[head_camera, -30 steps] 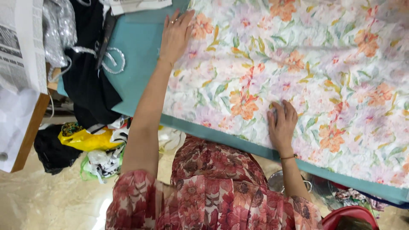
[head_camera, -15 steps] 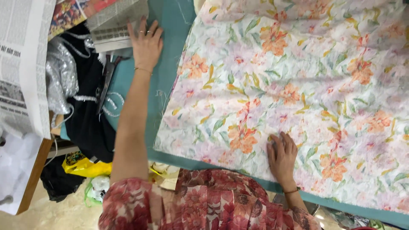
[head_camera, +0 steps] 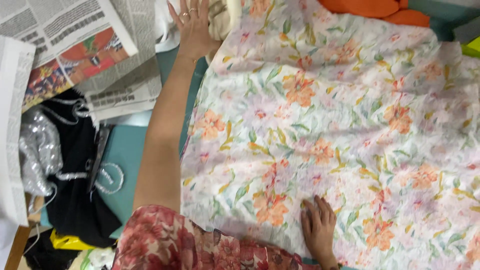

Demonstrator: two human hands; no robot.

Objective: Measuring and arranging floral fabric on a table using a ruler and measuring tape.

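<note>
Floral fabric [head_camera: 325,125] | left hand [head_camera: 194,25] flat, far corner | right hand [head_camera: 318,227] flat, near edge

Newspapers [head_camera: 75,45] left of fabric [head_camera: 340,135] on table [head_camera: 127,150]

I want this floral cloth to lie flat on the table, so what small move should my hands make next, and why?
Probably sweep the left hand outward along the far left edge of the floral fabric, with the right hand pressing flat near the close edge as an anchor. The cloth shows soft wrinkles across its middle, and its left edge runs unevenly over the teal table.
</note>
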